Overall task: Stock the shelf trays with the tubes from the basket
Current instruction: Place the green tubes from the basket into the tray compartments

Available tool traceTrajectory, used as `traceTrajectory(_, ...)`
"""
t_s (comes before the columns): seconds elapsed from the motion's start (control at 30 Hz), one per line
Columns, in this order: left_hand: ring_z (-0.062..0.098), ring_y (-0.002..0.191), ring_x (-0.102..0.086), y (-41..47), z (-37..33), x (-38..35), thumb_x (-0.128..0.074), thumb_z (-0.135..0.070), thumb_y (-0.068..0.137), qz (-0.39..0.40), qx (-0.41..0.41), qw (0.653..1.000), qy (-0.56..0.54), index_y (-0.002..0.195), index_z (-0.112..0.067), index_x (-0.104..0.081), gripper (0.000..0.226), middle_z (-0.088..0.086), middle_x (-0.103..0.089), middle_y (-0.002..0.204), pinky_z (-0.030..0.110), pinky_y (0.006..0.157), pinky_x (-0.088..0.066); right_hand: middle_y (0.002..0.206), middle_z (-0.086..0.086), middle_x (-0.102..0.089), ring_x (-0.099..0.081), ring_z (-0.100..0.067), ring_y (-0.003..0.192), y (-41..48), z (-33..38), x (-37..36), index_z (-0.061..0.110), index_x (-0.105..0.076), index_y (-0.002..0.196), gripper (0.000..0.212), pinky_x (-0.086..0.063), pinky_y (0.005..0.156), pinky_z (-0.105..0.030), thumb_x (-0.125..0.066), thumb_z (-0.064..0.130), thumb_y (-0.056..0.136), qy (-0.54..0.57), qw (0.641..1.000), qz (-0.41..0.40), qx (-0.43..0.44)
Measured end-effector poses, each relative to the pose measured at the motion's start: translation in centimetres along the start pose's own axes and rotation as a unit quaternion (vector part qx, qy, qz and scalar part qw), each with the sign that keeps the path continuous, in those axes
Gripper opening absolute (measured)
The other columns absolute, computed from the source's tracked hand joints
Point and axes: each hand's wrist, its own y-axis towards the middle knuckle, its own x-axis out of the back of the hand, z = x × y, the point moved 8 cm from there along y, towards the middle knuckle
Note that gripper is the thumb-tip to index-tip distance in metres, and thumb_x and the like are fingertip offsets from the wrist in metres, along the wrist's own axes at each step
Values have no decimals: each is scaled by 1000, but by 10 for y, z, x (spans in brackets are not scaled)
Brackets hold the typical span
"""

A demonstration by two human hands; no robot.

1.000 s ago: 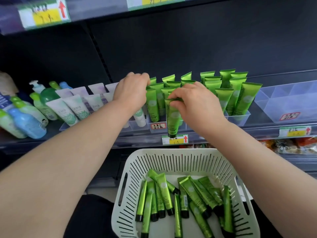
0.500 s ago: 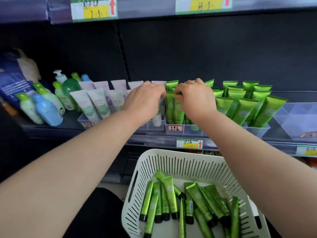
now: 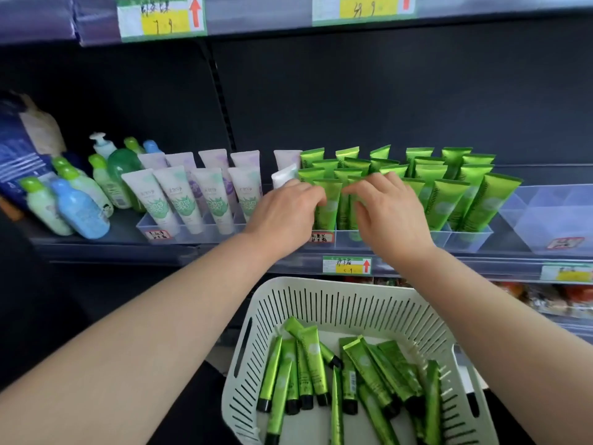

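Rows of green tubes (image 3: 446, 203) stand caps-down in a clear shelf tray (image 3: 468, 240). My left hand (image 3: 284, 211) reaches the tray's left end, its fingertips against the front-row green tube (image 3: 328, 203). My right hand (image 3: 390, 213) hovers just to the right with fingers spread and relaxed, their tips resting on the tops of the neighbouring tubes. Neither hand carries a tube. Below, a cream slotted basket (image 3: 321, 290) holds several more green tubes (image 3: 313, 358) lying loose.
Left of the green tubes is a tray of white tubes (image 3: 179, 200), then green and blue bottles (image 3: 80, 210). A clear divided tray (image 3: 552, 216) sits at the right. The upper shelf edge with price tags (image 3: 162, 17) overhangs.
One second ago my right hand held a green tube in front of the tray; that tube now stands in the front row. Both hands have let go of the tube tops and loosened.
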Motion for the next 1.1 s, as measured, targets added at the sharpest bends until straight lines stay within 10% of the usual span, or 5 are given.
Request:
traceTrajectory(0.2,20,101,-50,-16,-28,-37,-50,-2,91,77,-9,995,70,115,-20,-57,31,-2,-62,111,35,73,-46,88,-4,-65,-56,-30,83,-59,-47,-15,16,-71,103,31,-45,62,-36,-67,1,75,-52,991,103,-67)
traceTrajectory(0.43,30,118,-39,-30,-40,-68,-52,-36,97,181,72,973,128,145,-25,-27,55,9,-39,132,38,81,-43,132,-1,-49,-44,-26,119,-94,-79,-19,20,-41,139,55,-40,88,-38,-52,12,87,-125,958,220,-135)
traceTrajectory(1.1,42,145,2,-41,-65,-104,-44,-51,97,224,159,956,104,154,-25,7,81,12,-3,157,45,98,-46,148,-7,-35,-32,-25,136,-118,-82,-27,18,-33,147,66,-33,104,-44,-59,32,89,-116,955,217,-167)
